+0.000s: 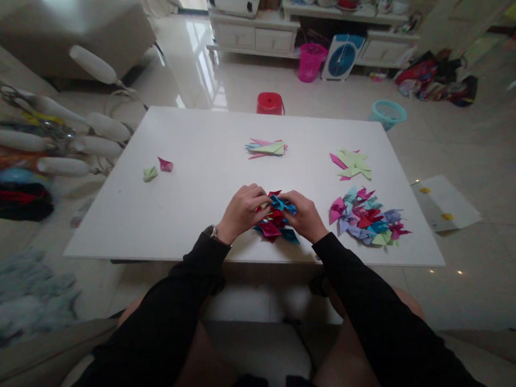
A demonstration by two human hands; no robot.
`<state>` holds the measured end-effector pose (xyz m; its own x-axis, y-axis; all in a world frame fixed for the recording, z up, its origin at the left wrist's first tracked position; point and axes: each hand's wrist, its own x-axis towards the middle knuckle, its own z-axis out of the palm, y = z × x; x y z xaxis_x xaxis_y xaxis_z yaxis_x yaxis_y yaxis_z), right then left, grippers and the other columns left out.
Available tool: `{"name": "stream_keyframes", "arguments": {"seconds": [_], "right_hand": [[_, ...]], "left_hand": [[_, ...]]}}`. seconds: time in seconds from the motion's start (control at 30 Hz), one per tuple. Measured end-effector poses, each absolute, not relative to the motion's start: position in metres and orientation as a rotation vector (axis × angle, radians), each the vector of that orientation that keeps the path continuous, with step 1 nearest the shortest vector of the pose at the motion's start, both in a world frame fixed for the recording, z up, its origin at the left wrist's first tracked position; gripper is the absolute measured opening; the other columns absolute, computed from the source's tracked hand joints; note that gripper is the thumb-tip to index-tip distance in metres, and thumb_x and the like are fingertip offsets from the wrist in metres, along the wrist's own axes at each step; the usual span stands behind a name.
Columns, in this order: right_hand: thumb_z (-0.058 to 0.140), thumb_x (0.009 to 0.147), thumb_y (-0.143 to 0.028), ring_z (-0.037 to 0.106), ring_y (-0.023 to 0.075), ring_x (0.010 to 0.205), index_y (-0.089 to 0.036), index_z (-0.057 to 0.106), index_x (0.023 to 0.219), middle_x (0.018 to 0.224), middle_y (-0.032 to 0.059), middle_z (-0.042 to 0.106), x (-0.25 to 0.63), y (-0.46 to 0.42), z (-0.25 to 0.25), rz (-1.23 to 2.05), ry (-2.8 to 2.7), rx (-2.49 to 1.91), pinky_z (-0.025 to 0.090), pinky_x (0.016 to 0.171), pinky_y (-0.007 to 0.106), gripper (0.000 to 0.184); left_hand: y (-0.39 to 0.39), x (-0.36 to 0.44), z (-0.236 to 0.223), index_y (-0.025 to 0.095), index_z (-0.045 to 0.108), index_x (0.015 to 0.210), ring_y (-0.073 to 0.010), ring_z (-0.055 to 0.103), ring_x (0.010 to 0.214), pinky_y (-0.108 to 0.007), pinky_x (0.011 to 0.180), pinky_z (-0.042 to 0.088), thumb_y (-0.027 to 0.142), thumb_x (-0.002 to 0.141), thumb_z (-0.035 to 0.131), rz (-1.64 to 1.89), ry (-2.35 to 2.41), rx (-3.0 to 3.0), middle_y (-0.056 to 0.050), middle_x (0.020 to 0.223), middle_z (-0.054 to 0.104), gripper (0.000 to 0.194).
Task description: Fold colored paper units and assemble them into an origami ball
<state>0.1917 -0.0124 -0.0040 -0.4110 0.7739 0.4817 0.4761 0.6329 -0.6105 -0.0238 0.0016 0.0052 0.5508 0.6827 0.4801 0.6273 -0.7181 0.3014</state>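
Observation:
A blue folded paper piece [280,203], perhaps an origami crane, is pinched between my two hands near the table's front edge. My left hand [244,209] has its fingers closed at the piece's left side. On the other side, the fingers of my right hand [304,212] grip it too. Right beneath them lies a small pile of red, pink and blue folded papers [270,230], partly covered by my hands. A larger heap of colourful paper cranes [368,218] sits to the right of my right hand.
On the white table [193,145] lie a stack of narrow folded papers [267,150], green and pink folded papers [354,165], a small green piece [149,174] and a pink piece [166,164]. Beyond the table are a red stool [270,103] and a teal basket [388,112].

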Motion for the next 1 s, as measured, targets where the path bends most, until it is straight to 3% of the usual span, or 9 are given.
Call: {"name": "stream_keyframes", "arguments": {"seconds": [0.2,0.5,0.73,1.0], "right_hand": [[0.057,0.090,-0.007,0.066,0.0224,0.091,-0.022,0.065,0.112,0.099,0.0067,0.070,0.189,-0.015,-0.004,0.488,-2.084,-0.949,0.054,0.083,0.035,0.028],[0.057,0.090,-0.009,0.065,0.0230,0.090,-0.022,0.064,0.105,0.096,0.0071,0.068,0.192,-0.012,0.000,0.422,-2.043,-1.036,0.053,0.082,0.036,0.020],[0.056,0.088,-0.009,0.063,0.0235,0.090,-0.022,0.064,0.106,0.097,0.0071,0.067,0.194,-0.014,0.001,0.412,-2.052,-1.070,0.052,0.082,0.037,0.024],[0.056,0.088,-0.010,0.062,0.0233,0.089,-0.022,0.063,0.108,0.098,0.0074,0.066,0.198,-0.015,0.002,0.425,-2.053,-1.090,0.052,0.081,0.037,0.024]], "left_hand": [[-0.001,-0.023,0.002,0.018,0.072,0.099,-0.0198,0.060,0.085,-0.034,0.076,0.043,0.022,0.093,0.064,0.837,1.174,2.705,-0.006,0.090,0.069,0.011],[0.010,-0.035,0.002,0.018,0.074,0.087,-0.0173,0.064,0.080,-0.029,0.075,0.049,0.014,0.088,0.064,0.992,1.368,2.303,-0.006,0.086,0.072,0.011],[0.018,-0.041,-0.002,0.016,0.078,0.083,-0.0176,0.068,0.073,-0.028,0.073,0.049,0.017,0.077,0.073,0.581,1.610,1.947,-0.006,0.081,0.078,0.009],[0.019,-0.028,-0.007,0.015,0.082,0.089,-0.0199,0.071,0.079,-0.027,0.072,0.051,0.010,0.073,0.065,0.296,1.721,1.820,-0.009,0.084,0.079,0.024]]}}
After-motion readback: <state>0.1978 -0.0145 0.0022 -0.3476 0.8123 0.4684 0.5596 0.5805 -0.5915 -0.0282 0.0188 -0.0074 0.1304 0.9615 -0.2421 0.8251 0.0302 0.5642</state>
